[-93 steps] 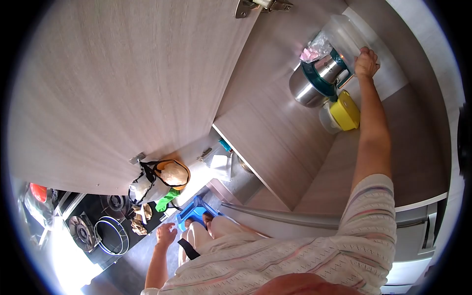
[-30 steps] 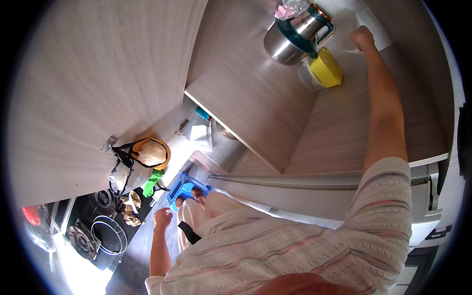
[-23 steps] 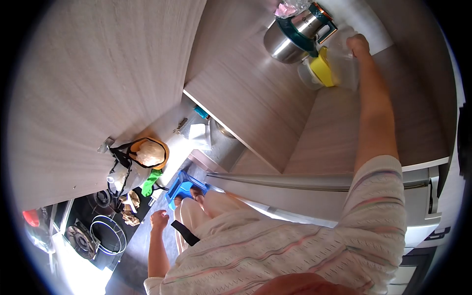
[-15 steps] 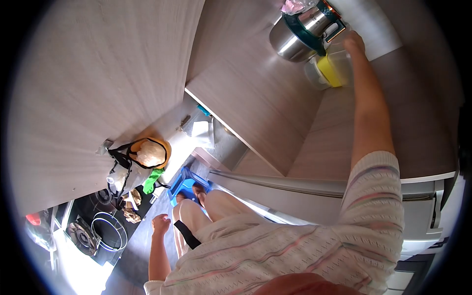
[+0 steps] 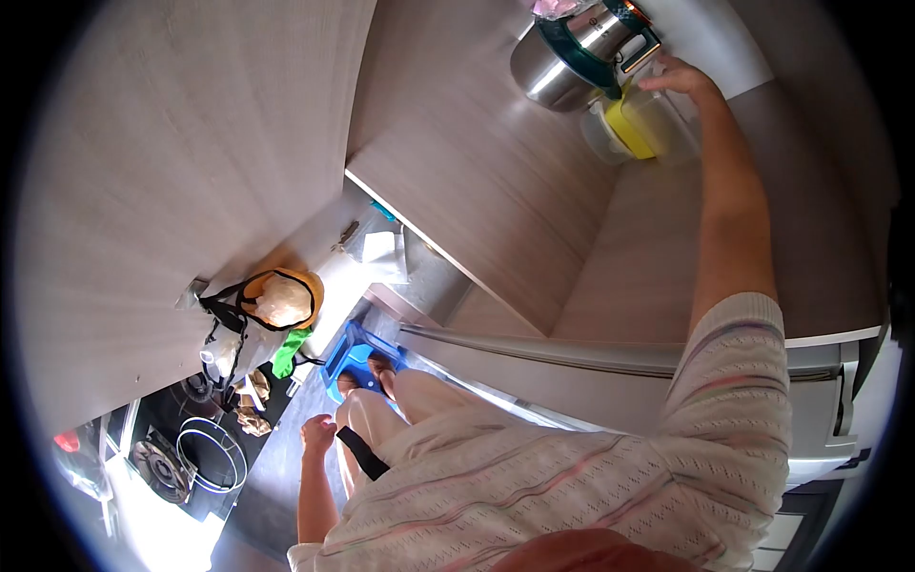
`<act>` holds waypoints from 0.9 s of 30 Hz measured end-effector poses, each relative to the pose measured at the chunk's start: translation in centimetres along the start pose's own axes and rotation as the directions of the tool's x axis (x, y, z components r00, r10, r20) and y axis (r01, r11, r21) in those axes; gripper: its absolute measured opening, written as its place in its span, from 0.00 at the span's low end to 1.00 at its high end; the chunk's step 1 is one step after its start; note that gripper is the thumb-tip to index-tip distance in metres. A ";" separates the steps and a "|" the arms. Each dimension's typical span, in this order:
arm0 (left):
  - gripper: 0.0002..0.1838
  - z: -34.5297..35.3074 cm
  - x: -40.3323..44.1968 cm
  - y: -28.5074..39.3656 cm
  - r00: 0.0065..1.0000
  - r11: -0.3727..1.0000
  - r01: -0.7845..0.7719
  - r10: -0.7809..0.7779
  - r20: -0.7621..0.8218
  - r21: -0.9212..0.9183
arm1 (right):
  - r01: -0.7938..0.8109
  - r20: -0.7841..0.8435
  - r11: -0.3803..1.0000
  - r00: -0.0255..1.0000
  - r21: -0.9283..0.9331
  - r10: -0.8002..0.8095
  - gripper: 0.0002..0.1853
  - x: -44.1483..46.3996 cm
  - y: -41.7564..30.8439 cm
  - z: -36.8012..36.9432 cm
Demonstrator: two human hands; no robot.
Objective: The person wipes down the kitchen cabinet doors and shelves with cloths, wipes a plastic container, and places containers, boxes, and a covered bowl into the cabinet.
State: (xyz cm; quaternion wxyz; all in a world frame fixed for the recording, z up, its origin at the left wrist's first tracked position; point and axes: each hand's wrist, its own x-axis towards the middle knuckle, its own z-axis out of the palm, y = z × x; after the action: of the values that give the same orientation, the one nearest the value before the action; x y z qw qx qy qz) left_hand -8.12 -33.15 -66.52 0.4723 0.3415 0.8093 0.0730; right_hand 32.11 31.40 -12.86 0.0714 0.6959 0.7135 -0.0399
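Observation:
My right hand [image 5: 681, 78] reaches into a wooden cupboard, thumb and fingers apart, at the top of a clear plastic container [image 5: 672, 133]. Whether the fingertips touch it I cannot tell. A yellow piece [image 5: 629, 126] shows at the container's left part, and a clear round end sticks out beside it. Close by on the left stands a steel pot with a dark green rim and handle [image 5: 562, 71]. My left hand [image 5: 317, 434] hangs low beside my leg, its fingers loosely curled with nothing visible in them.
My feet are on a blue step stool [image 5: 355, 367]. Below left are a stove [image 5: 162, 467], a green glove-like item [image 5: 289, 353] and an orange-rimmed bag [image 5: 286, 297] hanging by the cupboard door [image 5: 191, 172]. The cupboard shelf edge [image 5: 448, 257] runs diagonally ahead.
My right hand has shifted slightly left over the container, and its fingers have spread from a more closed shape. The view has shifted a little. My left hand stays low.

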 end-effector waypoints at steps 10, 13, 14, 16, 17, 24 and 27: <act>0.15 0.0 -0.1 -1.0 1.000 1.000 0.005 -0.004 -0.012 0.003 | 0.025 0.007 1.000 1.000 0.000 -0.025 0.51 1.3 3.1 1.8; 0.16 0.1 0.1 -1.3 0.997 0.996 0.071 -0.071 0.009 -0.055 | 0.015 -0.048 0.997 0.999 0.082 -0.011 0.52 2.0 4.1 2.4; 0.16 0.0 0.0 -1.1 0.997 0.995 0.079 -0.078 0.008 -0.057 | 0.014 -0.067 0.998 0.998 0.055 -0.010 0.53 2.0 4.0 2.6; 0.16 -0.4 -0.2 -0.6 0.996 0.994 0.093 -0.093 0.008 -0.058 | 0.004 -0.080 0.998 0.997 0.070 0.002 0.54 1.9 3.9 2.5; 0.17 -0.5 -0.2 -0.7 0.995 0.993 0.099 -0.099 0.006 -0.070 | -0.003 -0.074 0.994 0.997 0.110 0.012 0.54 1.6 3.7 2.6; 0.17 -0.6 0.1 -2.2 0.996 0.994 0.086 -0.086 0.000 -0.069 | 0.005 -0.086 0.984 0.996 0.175 0.010 0.57 0.9 4.5 3.0; 0.17 -0.5 -0.2 -2.8 0.995 0.991 0.101 -0.101 0.002 -0.086 | 0.031 -0.125 0.997 0.992 0.076 -0.021 0.57 1.8 5.5 3.8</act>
State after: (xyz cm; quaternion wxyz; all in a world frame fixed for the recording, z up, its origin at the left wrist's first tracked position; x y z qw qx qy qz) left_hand -9.79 -35.25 -67.37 0.4888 0.2795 0.8221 0.0840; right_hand 37.70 32.74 -16.62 -0.0008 0.6899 0.7235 -0.0249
